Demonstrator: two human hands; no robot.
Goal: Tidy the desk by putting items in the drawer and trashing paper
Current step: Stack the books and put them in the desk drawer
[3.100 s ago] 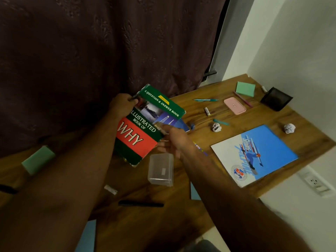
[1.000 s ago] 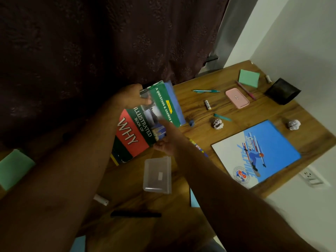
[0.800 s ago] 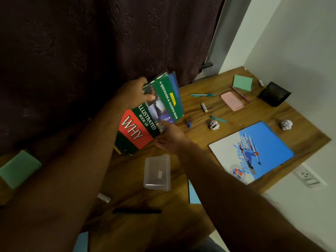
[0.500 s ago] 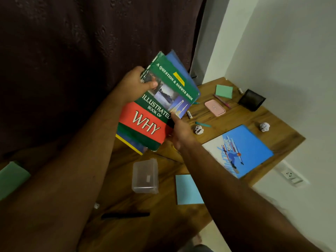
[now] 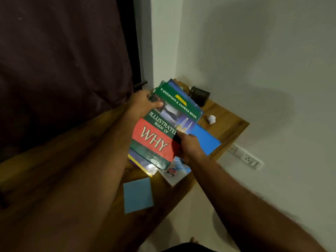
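Lifting the book stack (image 5: 163,128) clear of the desk (image 5: 227,124), we clamp left hand (image 5: 141,104) and right hand (image 5: 187,144) on it, drawer-bound.

A home study corner: a wooden worktop (image 5: 227,124) is sitting against plain white walls, with a dark curtain (image 5: 63,60) hanging behind, a wall socket (image 5: 245,158) nearby, and books and sticky notes (image 5: 137,195) lying about.
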